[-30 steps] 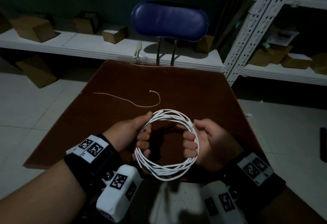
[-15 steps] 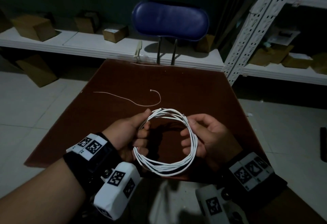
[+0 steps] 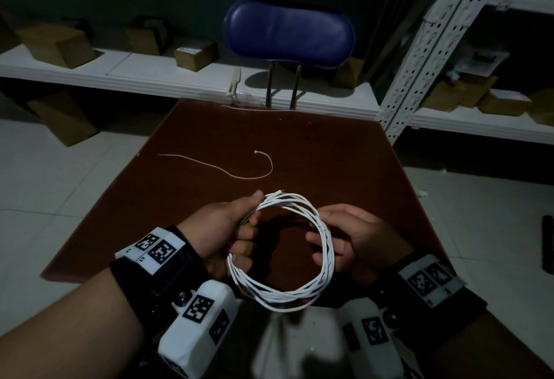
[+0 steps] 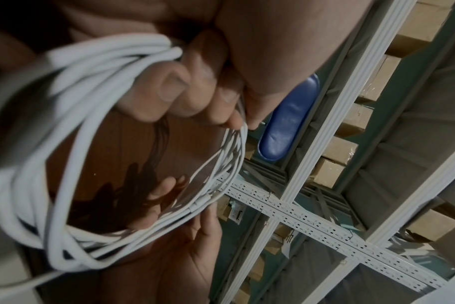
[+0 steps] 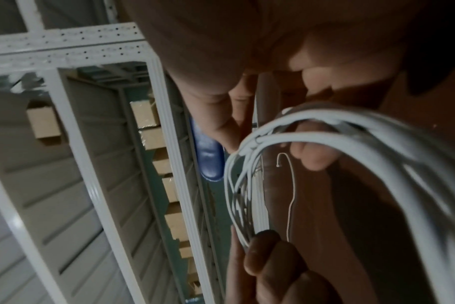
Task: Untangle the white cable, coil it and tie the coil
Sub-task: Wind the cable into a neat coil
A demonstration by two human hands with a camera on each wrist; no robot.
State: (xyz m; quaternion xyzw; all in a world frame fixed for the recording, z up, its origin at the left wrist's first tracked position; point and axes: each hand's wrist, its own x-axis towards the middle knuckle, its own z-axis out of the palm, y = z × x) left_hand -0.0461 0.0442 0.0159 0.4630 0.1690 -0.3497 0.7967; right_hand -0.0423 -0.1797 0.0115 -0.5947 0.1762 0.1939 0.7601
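A dark brown table carries one thin white tie, lying curved near its middle.

Under the left hand and right hand, and spreading well ahead of them: dark reddish-brown square wooden table. Past its far edge, straight ahead of both hands: chair with a blue padded oval backrest on two thin metal posts. Behind that, running far left and far right of the hands: white metal shelving with a perforated upright ahead of the right hand. On the shelves: brown cardboard boxes. Left of the left hand, low down: pale tiled floor, one cardboard box standing on it.
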